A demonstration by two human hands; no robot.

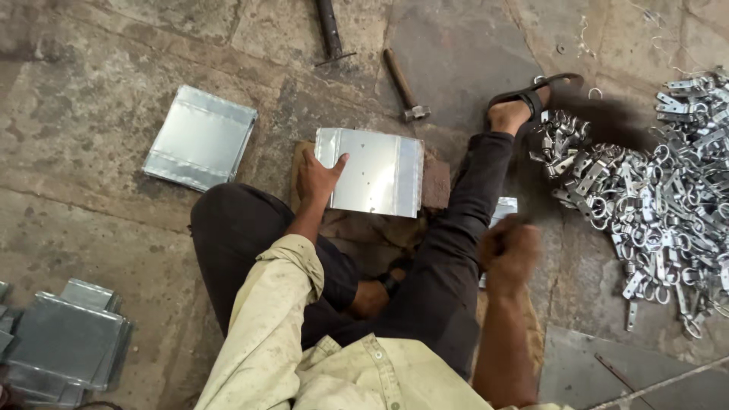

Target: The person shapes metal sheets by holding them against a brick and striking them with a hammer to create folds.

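At frame centre the left hand (317,180) lay flat, fingers spread, pinning a galvanised sheet-metal panel (372,171) on the stone floor (91,106). The right hand (509,247), blurred at right, was clenched; its contents could not be told. Judged step: steadying the panel; striking would need the hammer (405,89) lying above it.

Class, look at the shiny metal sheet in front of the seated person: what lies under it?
Under the metal sheet a brownish block sticks out at the right edge, resting on the stone floor. The left hand presses the sheet's left side. The rest beneath is covered.

You sit in a metal workshop: stone floor (99,99), a hammer (404,85) at top centre, galvanised sheet pieces (200,137), heaped clamps (653,197) at right.
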